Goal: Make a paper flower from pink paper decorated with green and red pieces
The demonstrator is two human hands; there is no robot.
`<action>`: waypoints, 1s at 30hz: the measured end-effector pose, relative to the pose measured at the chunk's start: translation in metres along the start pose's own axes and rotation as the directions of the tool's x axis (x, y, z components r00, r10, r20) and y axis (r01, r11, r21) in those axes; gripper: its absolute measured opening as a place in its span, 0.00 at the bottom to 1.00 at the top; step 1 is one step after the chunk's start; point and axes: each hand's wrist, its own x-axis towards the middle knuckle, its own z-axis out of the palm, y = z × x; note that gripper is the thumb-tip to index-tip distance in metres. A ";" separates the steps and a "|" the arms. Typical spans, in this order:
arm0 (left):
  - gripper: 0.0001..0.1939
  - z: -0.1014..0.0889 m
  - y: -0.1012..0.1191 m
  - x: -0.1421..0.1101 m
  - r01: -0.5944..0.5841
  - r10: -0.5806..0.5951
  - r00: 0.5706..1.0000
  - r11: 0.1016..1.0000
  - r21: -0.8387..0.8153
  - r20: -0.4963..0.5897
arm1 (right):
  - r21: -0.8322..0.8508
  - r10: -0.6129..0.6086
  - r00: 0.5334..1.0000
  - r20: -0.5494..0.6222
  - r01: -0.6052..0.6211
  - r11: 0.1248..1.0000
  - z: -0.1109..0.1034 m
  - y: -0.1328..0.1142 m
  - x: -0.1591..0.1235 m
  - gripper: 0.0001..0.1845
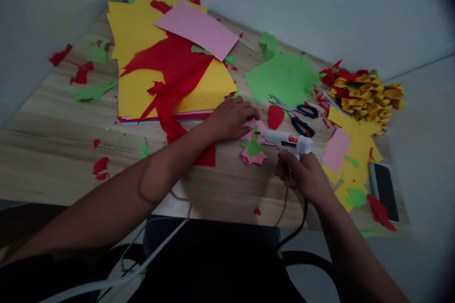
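Observation:
My right hand (pixel 296 170) is wrapped round the handle of a white hot glue gun (pixel 289 141). Its nozzle points left, over a pink and green paper cutout (pixel 253 146) on the table. The cutout has pink, flower-like shapes at top and bottom with green paper across the middle. My left hand (pixel 234 117) rests beside its upper pink part, fingers bent, with thumb and forefinger gripping the pink edge. Whether the nozzle touches the paper is hard to tell. Just beyond the gun lie scissors (pixel 296 116) with dark blue handles and a red paper piece (pixel 276 117).
Yellow sheets (pixel 137 90) are stacked at the left, under torn red paper (pixel 174 71) and a pink sheet (pixel 199 28). Green paper (pixel 284 78) lies behind the scissors. Folded yellow paper (pixel 373 99) and a phone (pixel 384 191) are at the right. A cord (pixel 302 222) hangs over the front edge.

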 end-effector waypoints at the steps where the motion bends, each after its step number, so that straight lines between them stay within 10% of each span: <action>1: 0.14 0.000 0.000 0.000 0.004 -0.004 1.000 1.000 0.000 0.003 | 0.008 -0.013 1.000 0.007 0.013 1.000 0.000 0.001 0.000 0.28; 30: 0.17 0.000 0.000 0.000 0.007 -0.007 1.000 1.000 -0.008 -0.001 | 0.015 -0.043 0.999 -0.022 0.043 0.999 -0.001 -0.008 0.004 0.26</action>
